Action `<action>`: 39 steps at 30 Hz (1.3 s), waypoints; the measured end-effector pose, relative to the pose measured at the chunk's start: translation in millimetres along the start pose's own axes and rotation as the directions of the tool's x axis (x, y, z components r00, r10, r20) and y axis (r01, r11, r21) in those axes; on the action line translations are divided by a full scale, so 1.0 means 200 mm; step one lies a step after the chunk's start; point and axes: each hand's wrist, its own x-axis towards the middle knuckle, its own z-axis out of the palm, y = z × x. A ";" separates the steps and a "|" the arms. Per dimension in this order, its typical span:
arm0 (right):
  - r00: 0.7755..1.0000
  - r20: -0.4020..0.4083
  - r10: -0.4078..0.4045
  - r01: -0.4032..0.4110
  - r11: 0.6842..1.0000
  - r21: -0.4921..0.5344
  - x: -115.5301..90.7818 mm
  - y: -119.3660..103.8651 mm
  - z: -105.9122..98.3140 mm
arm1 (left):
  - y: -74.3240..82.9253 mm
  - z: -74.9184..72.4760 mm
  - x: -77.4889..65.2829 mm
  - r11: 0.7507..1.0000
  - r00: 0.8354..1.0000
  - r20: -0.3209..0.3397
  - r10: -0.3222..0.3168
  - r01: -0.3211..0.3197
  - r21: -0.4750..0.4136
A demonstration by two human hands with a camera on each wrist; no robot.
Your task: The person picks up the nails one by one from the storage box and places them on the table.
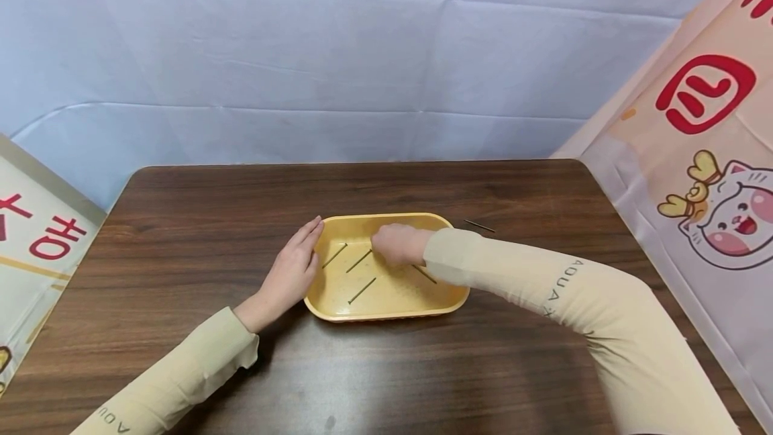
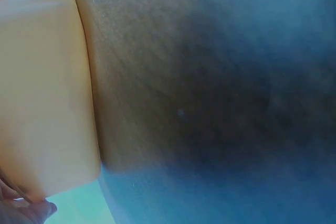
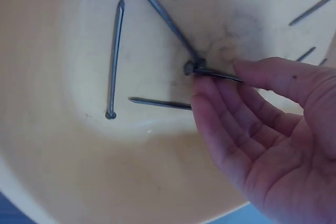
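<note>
A: Where is the held nail (image 3: 218, 74)?

B: Over the floor of the yellow tray (image 1: 386, 316). Its head shows just beside the end of a second nail (image 3: 164, 19); I can't tell whether those 2 touch. The thumb covers its far end, and in the head view the hand hides it completely.

A: So the right hand (image 3: 278, 145) has it?

B: Yes, pinched between thumb and fingertips, the gap between them barely wider than the nail. A third nail (image 3: 160, 103) runs out of sight behind those fingers.

A: And the left hand (image 1: 285, 280)?

B: Laid along the tray's left end, fingers extended and touching the rim. The left wrist view cuts off most of it, leaving bits of thumb and finger at a corner.

A: What else?

B: The head view shows 4 loose nails (image 1: 362, 291) inside, 1 of them meeting the right wrist. An outer nail (image 1: 480, 225) lies on the brown table (image 1: 181, 233), near the right sleeve (image 1: 543, 280).
</note>
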 end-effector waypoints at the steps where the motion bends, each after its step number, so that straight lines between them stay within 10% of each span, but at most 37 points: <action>1: 1.000 0.002 -0.002 0.002 1.000 -0.005 0.00 0.00 0.00 | 0.00 0.00 0.00 1.000 1.000 0.001 0.000 0.000 0.001; 39: 0.999 0.029 -0.033 0.032 0.999 0.029 -0.06 0.00 -0.08 | 0.01 -0.01 -0.01 1.000 1.000 0.000 0.000 0.000 0.014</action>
